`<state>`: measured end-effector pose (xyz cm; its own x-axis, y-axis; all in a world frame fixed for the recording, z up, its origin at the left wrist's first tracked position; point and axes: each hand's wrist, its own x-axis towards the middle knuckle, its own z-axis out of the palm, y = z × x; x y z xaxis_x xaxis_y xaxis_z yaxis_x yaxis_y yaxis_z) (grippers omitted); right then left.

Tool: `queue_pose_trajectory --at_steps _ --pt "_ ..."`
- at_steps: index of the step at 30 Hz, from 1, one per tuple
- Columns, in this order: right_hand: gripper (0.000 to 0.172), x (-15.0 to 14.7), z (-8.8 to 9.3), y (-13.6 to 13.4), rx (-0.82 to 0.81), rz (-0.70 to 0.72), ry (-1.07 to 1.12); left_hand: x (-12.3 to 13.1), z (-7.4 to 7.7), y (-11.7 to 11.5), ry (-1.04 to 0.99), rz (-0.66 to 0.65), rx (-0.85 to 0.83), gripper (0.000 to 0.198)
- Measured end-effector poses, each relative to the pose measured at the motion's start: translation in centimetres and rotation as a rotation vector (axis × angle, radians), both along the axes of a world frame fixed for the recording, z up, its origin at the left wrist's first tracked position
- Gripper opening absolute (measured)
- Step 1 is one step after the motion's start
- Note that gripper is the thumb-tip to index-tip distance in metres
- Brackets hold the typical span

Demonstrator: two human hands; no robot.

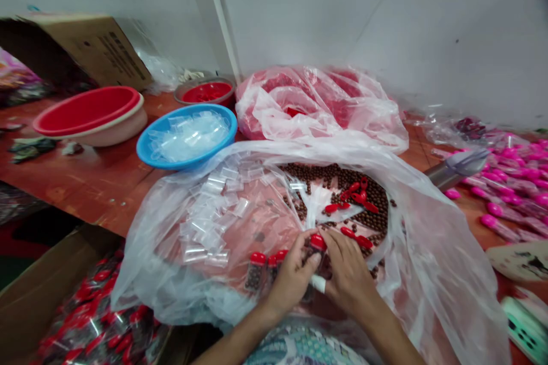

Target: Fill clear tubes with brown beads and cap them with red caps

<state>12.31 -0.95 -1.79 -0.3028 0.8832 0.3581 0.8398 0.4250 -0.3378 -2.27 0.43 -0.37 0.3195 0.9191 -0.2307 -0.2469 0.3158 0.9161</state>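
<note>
Close in front of me, my left hand (289, 276) is closed around a small clear bottle with a red cap (317, 241) and dark brown beads inside. My right hand (349, 268) curls against the same bottle from the other side, its fingertips at the cap; a white wrap (317, 283) shows at the thumb. Left of my hands, another filled, red-capped bottle (256, 271) stands near several more caps. Brown beads (377, 205) lie beyond my right hand, with red plastic pieces (363, 199) like small scoops on them. Clear empty tubes (209, 222) are heaped to the left.
A clear plastic sheet (436, 256) surrounds the work spot. Behind are a blue basin (145, 151) of clear pieces, a red basin (85, 111) and a pink-white bag (317, 102). Pink-capped tubes (514, 182) lie right. A carton (55, 274) of red-capped bottles sits lower left.
</note>
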Motion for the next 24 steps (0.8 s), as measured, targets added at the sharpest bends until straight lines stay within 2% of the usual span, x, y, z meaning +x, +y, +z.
queue_pose_trajectory --at_steps 3,6,9,11,13,15,17,19,22,24 --pt "0.064 -0.4 -0.6 0.2 0.027 0.032 -0.033 -0.4 -0.7 -0.7 0.058 0.031 -0.015 0.040" --pt "0.058 -0.6 -1.9 0.5 0.058 0.094 -0.022 -1.1 -1.2 -1.1 0.070 0.033 -0.029 0.041" --pt "0.061 -0.8 -3.8 0.5 0.119 0.138 -0.004 -2.7 -0.6 -0.2 0.162 -0.082 -0.007 0.036" --pt "0.067 -1.1 -4.8 0.2 0.156 0.156 0.011 -4.1 0.3 1.8 0.358 -0.165 0.082 0.026" --pt "0.072 -1.8 -5.4 -0.1 0.138 0.166 0.032 -5.5 1.1 4.8 0.618 -0.094 0.270 0.025" --pt "0.074 -2.6 -5.4 -0.3 0.073 0.181 0.034 -6.4 1.2 8.6 0.782 -0.017 0.436 0.026" --pt "0.076 -3.4 -5.0 -0.3 0.005 0.217 0.000 -6.4 0.7 12.3 0.917 -0.053 0.577 0.027" --pt "0.082 -3.6 -4.5 -0.1 -0.040 0.254 -0.037 -5.6 -0.2 15.2 1.061 -0.146 0.667 0.029" --pt "0.092 -2.7 -4.1 0.2 -0.085 0.254 -0.062 -4.0 -1.5 18.0 1.141 -0.275 0.713 0.029" --pt "0.090 -1.5 -4.0 0.3 -0.110 0.226 -0.060 -3.1 -2.0 19.1 1.130 -0.300 0.699 0.030"
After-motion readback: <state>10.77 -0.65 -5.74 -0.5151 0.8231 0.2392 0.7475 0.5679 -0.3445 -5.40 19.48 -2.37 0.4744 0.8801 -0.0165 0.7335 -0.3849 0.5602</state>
